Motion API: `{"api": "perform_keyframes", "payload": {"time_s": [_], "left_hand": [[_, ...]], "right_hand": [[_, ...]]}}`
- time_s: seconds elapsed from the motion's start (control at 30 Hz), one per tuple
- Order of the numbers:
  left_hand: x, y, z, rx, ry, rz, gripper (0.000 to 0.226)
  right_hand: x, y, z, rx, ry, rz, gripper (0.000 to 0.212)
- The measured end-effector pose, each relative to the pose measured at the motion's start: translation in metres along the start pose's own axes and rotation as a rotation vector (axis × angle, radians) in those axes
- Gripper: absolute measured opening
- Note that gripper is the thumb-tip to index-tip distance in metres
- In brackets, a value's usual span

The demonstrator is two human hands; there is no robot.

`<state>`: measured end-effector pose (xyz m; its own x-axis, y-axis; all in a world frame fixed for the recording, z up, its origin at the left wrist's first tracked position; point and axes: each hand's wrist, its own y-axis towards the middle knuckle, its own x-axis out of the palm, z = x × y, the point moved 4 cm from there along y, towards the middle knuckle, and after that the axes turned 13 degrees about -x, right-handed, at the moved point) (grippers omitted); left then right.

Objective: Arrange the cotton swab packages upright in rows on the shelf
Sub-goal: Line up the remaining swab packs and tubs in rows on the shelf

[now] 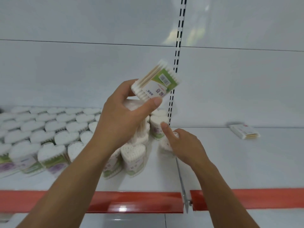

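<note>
- The left hand [125, 112] holds one pack of cotton swabs [156, 81] up in the air, well above the shelf [230, 162] and in front of its white back wall.
- Its fingers [155, 102] are closed around the pack's lower end: thumb on the near face, the other fingers behind.
- The pack is tilted, its long axis running from the palm up and to the right, with the barcode label facing the camera. By my reading it has to be turned upright before it can stand in a row.
- Below and to the left, rows of heart-shaped packs [49, 129] already stand upright; the open gap lies at the right end of those rows, just under the raised pack.
- The right hand [182, 143] is low, near the slotted upright post [171, 102]. Its forefinger is stretched out and the rest curl loosely over a small heart-shaped pack [166, 143] standing on the shelf; it touches this pack, but whether it truly grips it I cannot tell.
- One flat pack [245, 131] lies on its side far to the right, well apart from both hands; the right hand is the nearer one.
</note>
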<state>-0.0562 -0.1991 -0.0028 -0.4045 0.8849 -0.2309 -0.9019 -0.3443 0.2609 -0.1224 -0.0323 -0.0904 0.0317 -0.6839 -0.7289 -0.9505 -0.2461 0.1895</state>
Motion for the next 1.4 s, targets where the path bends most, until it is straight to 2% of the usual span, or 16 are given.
{"api": "perform_keyframes", "payload": {"time_s": [0.13, 0.23, 0.33, 0.5, 0.6, 0.83, 0.97, 1.03, 1.1, 1.2, 1.33, 1.4], "left_hand": [[-0.002, 0.0, -0.001, -0.005, -0.008, -0.02, 0.033], [-0.003, 0.001, -0.004, -0.012, -0.005, -0.026, 0.033], [-0.001, 0.004, -0.007, -0.021, -0.004, -0.028, 0.033], [0.004, 0.006, -0.008, -0.022, 0.015, -0.042, 0.033], [0.005, 0.007, -0.008, -0.016, 0.024, -0.039, 0.033], [0.004, 0.007, -0.011, -0.014, 0.023, -0.038, 0.036], [0.003, 0.004, -0.013, 0.0, 0.068, -0.041, 0.039], [0.001, 0.003, -0.014, 0.013, 0.099, -0.044, 0.041], [0.0, 0.001, -0.014, 0.038, 0.119, -0.04, 0.04], [0.009, -0.003, -0.012, 0.088, 0.184, -0.075, 0.037], [0.022, -0.009, -0.01, 0.142, 0.239, -0.148, 0.035], [0.026, -0.009, -0.011, 0.15, 0.233, -0.174, 0.034]], "right_hand": [[0.003, -0.004, 0.008, 0.103, 0.252, -0.049, 0.074], [0.006, -0.013, 0.017, 0.068, 0.411, -0.046, 0.071], [0.011, -0.014, 0.026, -0.041, 0.277, -0.017, 0.081], [0.016, -0.006, 0.017, -0.147, 0.109, 0.068, 0.05], [0.02, 0.004, 0.017, -0.138, 0.076, 0.103, 0.045], [0.03, 0.013, 0.02, -0.112, 0.074, 0.171, 0.053], [0.023, 0.003, 0.014, -0.125, 0.046, 0.155, 0.066], [0.009, -0.012, 0.004, -0.16, 0.174, 0.238, 0.062], [-0.007, -0.027, -0.012, -0.208, 0.486, 0.328, 0.056], [-0.02, -0.039, -0.037, -0.264, 0.86, 0.291, 0.054], [-0.03, -0.042, -0.046, -0.297, 1.004, 0.299, 0.038], [-0.032, -0.042, -0.041, -0.289, 1.015, 0.329, 0.038]]}}
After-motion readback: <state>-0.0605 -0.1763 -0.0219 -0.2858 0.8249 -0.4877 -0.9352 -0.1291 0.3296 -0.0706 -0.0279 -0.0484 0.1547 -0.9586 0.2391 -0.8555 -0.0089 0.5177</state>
